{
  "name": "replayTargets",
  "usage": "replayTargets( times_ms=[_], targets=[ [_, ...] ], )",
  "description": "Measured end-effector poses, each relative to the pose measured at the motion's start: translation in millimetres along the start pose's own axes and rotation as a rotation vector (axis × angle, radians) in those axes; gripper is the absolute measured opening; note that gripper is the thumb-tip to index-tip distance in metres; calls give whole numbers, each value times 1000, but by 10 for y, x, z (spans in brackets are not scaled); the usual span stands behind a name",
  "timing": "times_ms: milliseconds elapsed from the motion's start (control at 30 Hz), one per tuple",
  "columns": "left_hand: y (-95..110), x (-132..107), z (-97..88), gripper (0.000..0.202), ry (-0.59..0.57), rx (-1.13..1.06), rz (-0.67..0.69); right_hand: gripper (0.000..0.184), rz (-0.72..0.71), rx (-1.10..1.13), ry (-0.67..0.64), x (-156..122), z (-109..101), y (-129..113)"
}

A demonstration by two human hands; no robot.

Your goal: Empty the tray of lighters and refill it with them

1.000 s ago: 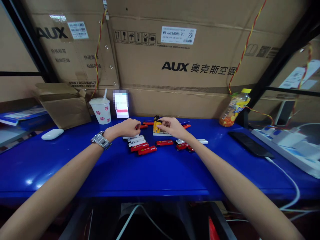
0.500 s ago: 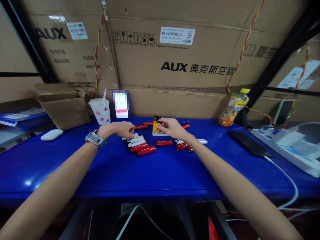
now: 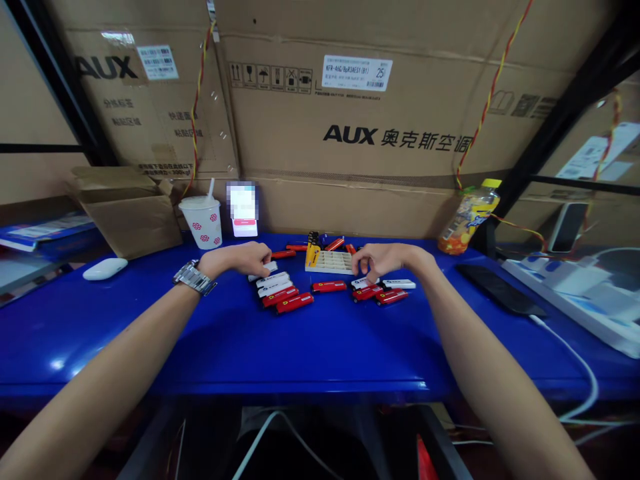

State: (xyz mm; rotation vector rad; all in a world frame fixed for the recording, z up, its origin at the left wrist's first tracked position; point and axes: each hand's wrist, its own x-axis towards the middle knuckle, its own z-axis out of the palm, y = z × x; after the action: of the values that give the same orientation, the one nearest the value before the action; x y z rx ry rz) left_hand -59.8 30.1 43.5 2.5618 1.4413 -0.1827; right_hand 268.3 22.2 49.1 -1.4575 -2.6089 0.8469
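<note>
While brown cardboard (image 3: 400, 100) fills the upper half of the frame, blue table (image 3: 320, 347): runs glossy across the middle and lower frame.
Paper bag (image 3: 135, 220): stands at the left, just beside the cup.
Bottle (image 3: 467, 217): leans at the right, yellow-capped.
Right hand (image 3: 383, 260): right of centre, wrist bent, thumb and fingers parted over a white lighter (image 3: 359, 284); whether the tips touch it, I cannot tell.
Left hand (image 3: 245, 259): left of centre, metal watch (image 3: 195, 277) at its wrist, fingers bent down at another white lighter (image 3: 271, 267); whether they pinch it, I cannot tell.
Cup (image 3: 201, 227): left of the frame, patterned red on white, with a straw.
Lit phone (image 3: 245, 210): upright between the cup and the frame's centre.
Slotted tray (image 3: 330, 271): near the frame's centre, between the hands, yellow lighters (image 3: 313, 255) at its left end.
Lone red lighter (image 3: 329, 287): just below the tray, with red and white lighters in groups to either side.
</note>
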Motion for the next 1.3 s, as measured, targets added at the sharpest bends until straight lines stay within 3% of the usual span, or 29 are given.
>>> replayTargets(
  times_ms=[200, 400, 533, 700, 800, 867, 967, 1067, 1133, 1300],
  targets=[
    [55, 0, -20, 19, 269, -41, 77, 19, -38, 4, 24, 32, 9, 126],
    [145, -32, -74, 33, 475, -105, 155, 12, -29, -68, 74, 0, 11, -9],
    [180, -30, -79, 30, 552, -146, 157, 7, -111, 42, 182, 1, 10, -90],
    [264, 13, -22, 28, 604, -282, 135, 9, -169, 434, 465, 110, 113, -189],
    [352, 34, 30, 24, 613, -404, 115, 11, -149, 804, 491, 195, 211, -258],
    [411, 45, 68, 21, 535, -565, 133, 13, -178, 944, 487, 248, 256, -286],
    [479, 66, 120, 18, 411, -794, 236, 10, -207, 969, 552, 318, 284, -285],
    [525, 95, 153, 18, 412, -870, 248, 5, -206, 923, 637, 368, 287, -257],
    [557, 108, 159, 19, 437, -851, 192, 17, -183, 919, 672, 389, 295, -240],
    [634, 82, 144, 52, 450, -743, 22, 49, -73, 861, 798, 422, 354, -218]
  ],
)
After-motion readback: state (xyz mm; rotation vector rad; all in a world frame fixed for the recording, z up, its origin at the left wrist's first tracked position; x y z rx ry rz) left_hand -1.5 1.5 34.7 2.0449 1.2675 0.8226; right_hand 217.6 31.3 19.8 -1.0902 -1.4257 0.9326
